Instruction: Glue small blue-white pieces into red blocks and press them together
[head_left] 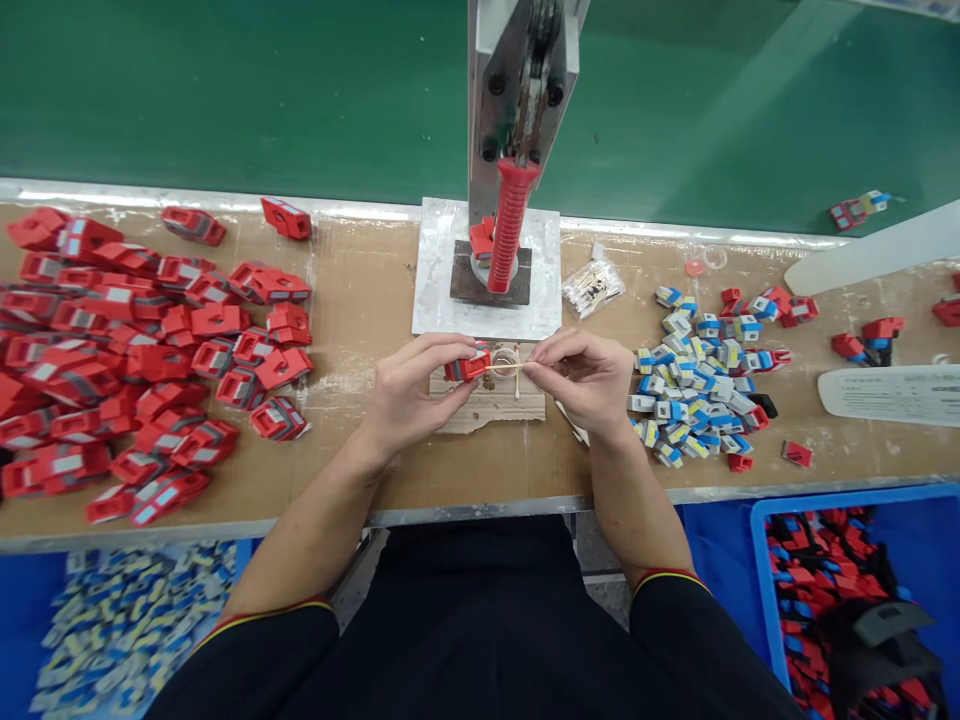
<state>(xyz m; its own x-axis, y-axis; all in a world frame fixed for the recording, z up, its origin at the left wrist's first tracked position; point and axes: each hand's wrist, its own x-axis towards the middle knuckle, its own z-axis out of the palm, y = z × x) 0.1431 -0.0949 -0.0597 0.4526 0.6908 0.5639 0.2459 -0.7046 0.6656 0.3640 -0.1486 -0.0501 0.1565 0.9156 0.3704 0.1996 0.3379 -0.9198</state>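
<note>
My left hand (pixel 416 392) pinches a red plastic toy part (pixel 466 367) with a grey band between thumb and fingers. In my right hand (pixel 579 378), thumb and forefinger grip a thin cotton swab (pixel 514 367), whose far end reaches to the right side of the red part. Below the swab is a small round clear dish (pixel 505 353). A second swab (pixel 517 387) lies beside the dish, on a torn piece of cardboard (pixel 487 412). Whether the swab's tip touches the red part is too small to tell.
Ahead stands a hand press with a red handle (pixel 513 225) on a metal plate (pixel 433 310). Red parts (pixel 142 345) pile up at left, blue-and-white pieces (pixel 694 385) at right. A bag of swabs (pixel 592 285) lies near the press. Blue bins (pixel 761 560) stand below the table edge.
</note>
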